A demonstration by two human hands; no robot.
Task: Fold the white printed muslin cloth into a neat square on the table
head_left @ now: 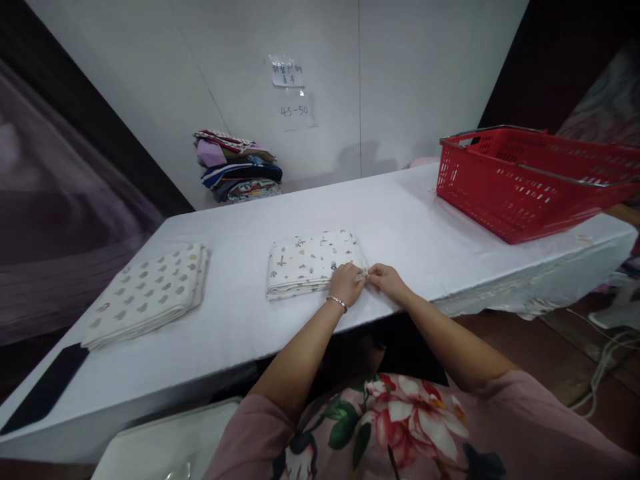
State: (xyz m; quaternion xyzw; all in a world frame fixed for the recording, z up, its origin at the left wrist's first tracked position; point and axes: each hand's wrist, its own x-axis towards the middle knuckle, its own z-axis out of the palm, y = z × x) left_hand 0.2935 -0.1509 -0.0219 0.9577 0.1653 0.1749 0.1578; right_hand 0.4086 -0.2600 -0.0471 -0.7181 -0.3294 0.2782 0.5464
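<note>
A folded white cloth with small scattered prints (313, 259) lies flat in the middle of the table. Both hands meet at its near right corner. My left hand (346, 283), with a bracelet at the wrist, is closed at that corner, its fingers curled on a small bunched whitish bit. Close beside it, my right hand (389, 283) pinches the same bit between thumb and fingers. Whether this bit is the cloth itself or a thin wrapping round it, I cannot tell. To the left rests another folded cloth, cream with grey and yellow spots (150, 287).
A red plastic basket (520, 193) with metal handles stands at the table's right end. Behind the far edge is a stack of folded fabrics (243, 170) against the wall. A dark flat piece (47, 387) lies at the near left corner of the white-covered table (230, 327).
</note>
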